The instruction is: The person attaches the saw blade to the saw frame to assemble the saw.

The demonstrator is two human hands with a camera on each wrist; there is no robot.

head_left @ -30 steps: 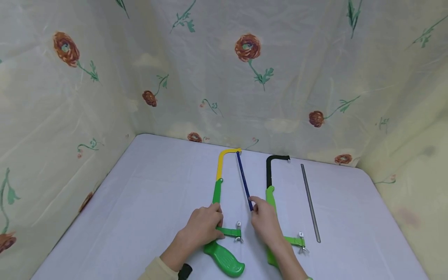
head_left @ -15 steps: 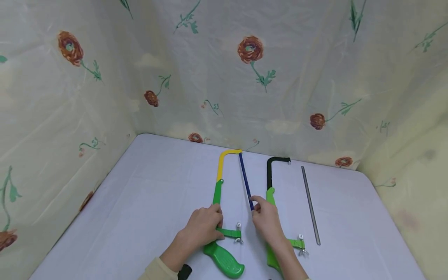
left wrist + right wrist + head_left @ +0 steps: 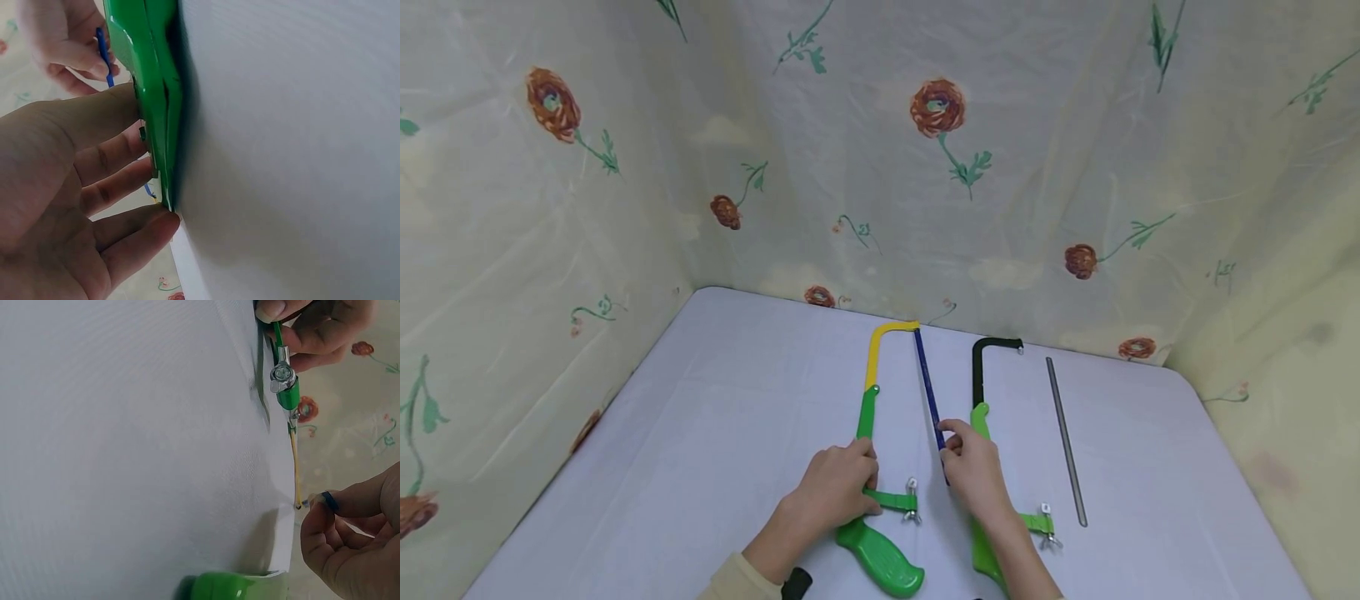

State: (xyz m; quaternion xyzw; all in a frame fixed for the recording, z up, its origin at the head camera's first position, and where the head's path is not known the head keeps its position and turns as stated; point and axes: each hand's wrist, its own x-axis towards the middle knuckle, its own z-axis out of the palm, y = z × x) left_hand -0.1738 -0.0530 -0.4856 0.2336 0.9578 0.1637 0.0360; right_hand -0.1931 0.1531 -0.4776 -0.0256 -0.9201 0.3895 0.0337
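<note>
A hacksaw frame with a yellow front bow and green handle lies on the table. My left hand holds its green middle, thumb on one side and fingers on the other in the left wrist view. Between thumb and forefinger, my right hand pinches a blue hacksaw blade. The blade's far end meets the tip of the yellow bow; whether it is hooked on cannot be told. Its near end shows just past my right fingers, apart from the green arm's wing-nut clamp.
A second hacksaw frame, black and light green, lies partly under my right forearm. Farther right is a grey blade. The white table ends at a flowered curtain behind and at both sides.
The blue blade has shifted slightly to the right, and its near end now shows below my right fingers. My left hand and the green frame stay in place.
</note>
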